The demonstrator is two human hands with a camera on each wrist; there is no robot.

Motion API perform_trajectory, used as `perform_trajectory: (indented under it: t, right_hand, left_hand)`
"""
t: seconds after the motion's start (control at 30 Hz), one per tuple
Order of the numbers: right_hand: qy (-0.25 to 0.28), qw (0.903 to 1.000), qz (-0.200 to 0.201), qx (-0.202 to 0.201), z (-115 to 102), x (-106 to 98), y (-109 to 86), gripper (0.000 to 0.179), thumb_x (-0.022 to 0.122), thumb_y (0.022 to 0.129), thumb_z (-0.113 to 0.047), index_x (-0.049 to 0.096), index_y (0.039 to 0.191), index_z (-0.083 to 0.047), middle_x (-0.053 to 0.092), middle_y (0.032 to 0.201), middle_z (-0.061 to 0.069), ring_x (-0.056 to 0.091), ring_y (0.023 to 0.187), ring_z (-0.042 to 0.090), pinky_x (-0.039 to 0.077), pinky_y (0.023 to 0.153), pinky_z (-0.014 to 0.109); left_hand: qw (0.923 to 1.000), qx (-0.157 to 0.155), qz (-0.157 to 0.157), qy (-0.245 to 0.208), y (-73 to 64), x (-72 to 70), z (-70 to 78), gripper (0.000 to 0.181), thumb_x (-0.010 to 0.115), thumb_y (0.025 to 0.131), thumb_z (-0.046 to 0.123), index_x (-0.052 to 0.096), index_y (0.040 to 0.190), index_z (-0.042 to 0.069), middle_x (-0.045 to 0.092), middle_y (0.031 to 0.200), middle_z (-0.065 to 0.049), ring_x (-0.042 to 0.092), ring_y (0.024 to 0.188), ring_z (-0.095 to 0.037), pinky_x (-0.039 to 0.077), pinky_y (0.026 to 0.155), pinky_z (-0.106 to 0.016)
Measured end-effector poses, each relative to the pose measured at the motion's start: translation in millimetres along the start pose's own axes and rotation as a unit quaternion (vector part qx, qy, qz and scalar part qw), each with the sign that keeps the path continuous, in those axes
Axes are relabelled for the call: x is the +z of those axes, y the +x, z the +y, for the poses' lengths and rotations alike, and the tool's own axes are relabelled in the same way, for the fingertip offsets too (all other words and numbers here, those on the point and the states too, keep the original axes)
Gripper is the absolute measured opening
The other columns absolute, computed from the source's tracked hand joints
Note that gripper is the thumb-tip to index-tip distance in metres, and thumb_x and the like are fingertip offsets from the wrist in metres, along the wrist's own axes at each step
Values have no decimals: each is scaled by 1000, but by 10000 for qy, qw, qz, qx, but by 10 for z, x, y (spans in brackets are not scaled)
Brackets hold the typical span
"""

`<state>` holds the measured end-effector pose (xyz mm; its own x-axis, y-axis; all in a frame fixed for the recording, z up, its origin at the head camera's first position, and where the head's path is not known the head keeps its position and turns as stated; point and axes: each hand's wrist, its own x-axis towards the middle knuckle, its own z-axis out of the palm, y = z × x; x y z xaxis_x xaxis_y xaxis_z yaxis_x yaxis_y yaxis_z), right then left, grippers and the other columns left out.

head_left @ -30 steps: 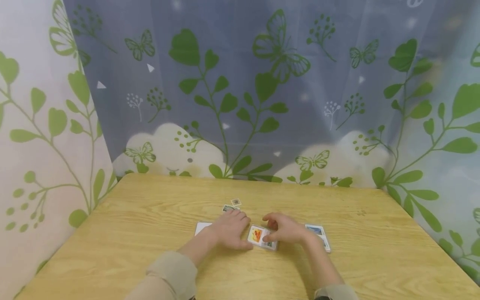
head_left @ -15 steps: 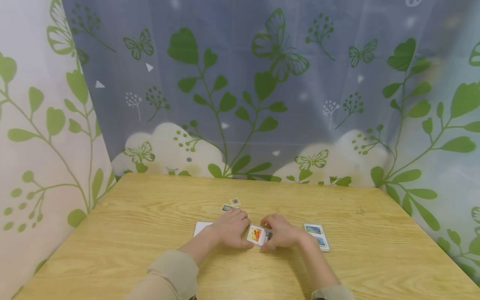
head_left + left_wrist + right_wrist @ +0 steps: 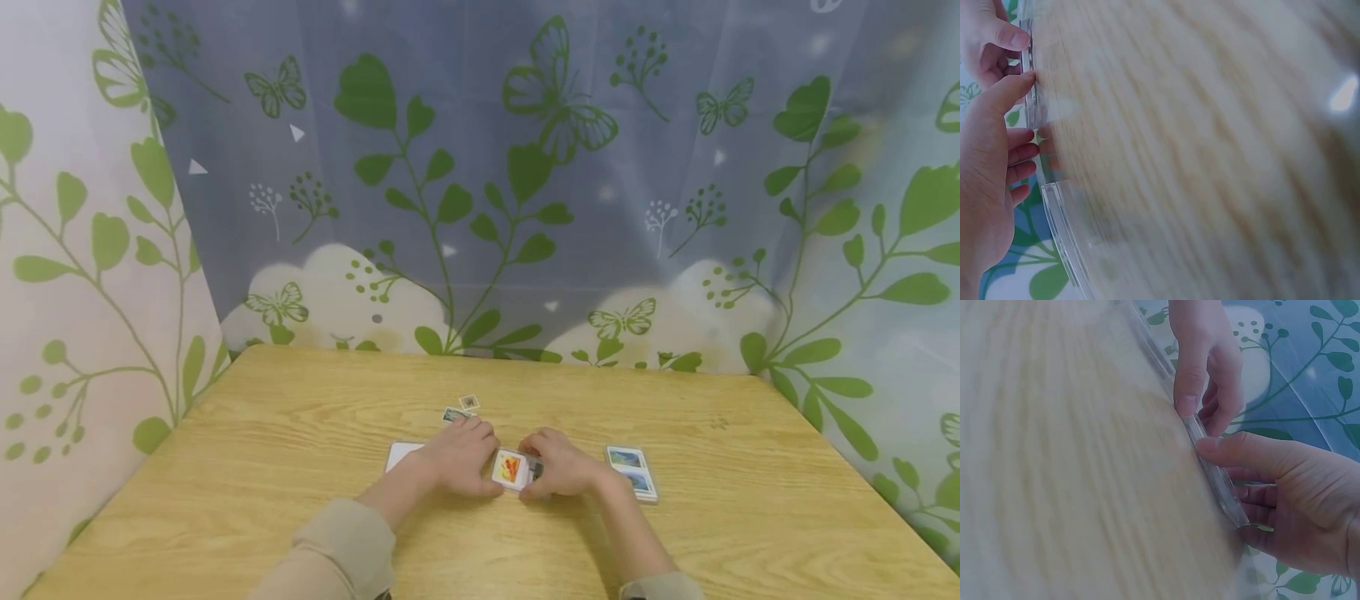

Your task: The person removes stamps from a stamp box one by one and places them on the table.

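A small clear plastic case point(image 3: 508, 469) with an orange-and-yellow picture in it lies between my two hands at the middle of the table. My right hand point(image 3: 561, 465) grips its right part, thumb on the near edge and fingers round the far edge, hiding a second, darker picture there in part. At its left end is my left hand point(image 3: 459, 460), whose thumb point(image 3: 1016, 87) presses the near edge while the fingers bend behind it. Both thumbs sit on the clear edge point(image 3: 1213, 472) in the right wrist view.
Left of my left hand, partly under the forearm, lies a white-faced case point(image 3: 403, 452). Two small loose white-bordered pictures point(image 3: 468, 402) lie beyond that hand. A case with blue pictures point(image 3: 633, 473) is at the right. A patterned curtain point(image 3: 480, 208) hangs behind the table point(image 3: 300, 392).
My right hand has moved from having its thumb over the case's face to gripping its near and far edges. The left hand has stayed nearly still at the case's left end.
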<state>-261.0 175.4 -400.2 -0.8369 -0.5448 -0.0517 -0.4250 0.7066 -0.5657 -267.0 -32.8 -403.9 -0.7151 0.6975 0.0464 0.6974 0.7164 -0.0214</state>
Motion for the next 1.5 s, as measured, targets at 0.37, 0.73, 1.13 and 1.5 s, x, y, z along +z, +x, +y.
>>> perform_trajectory:
  t: [0.37,0.73,1.13,1.5]
  right_hand:
    - [-480,9985,163,211,-49,-6,-28,63,82,64,-28,54,115,-4,51,115,7,45,106,26,40,90,46]
    - [-1531,9876,312,125,-121,-49,-58,55,79,65,-36,58,107,-7,52,106,2,44,101,23,35,94,51]
    - [-1373,9896,408,-148,-46,-22,-53,55,77,65,-35,60,109,-4,53,106,1,47,104,24,39,93,49]
    - [-1391,9892,402,-239,-21,-7,-59,56,77,65,-35,61,109,-4,54,105,1,48,103,23,41,91,44]
  left_hand:
    - [10000,24,34,67,0,-3,-14,58,57,79,57,57,113,10,51,107,2,43,100,-14,37,94,-33]
    - [9999,42,106,66,-1,-17,-19,57,56,80,56,57,113,9,51,110,0,44,103,-17,36,95,-35]
    - [9998,19,144,104,9,-17,-2,53,57,77,54,58,107,10,50,103,2,43,96,-14,38,88,-32]
    - [9994,0,138,325,54,14,10,47,57,71,53,59,93,12,50,96,3,43,89,-13,39,81,-30]
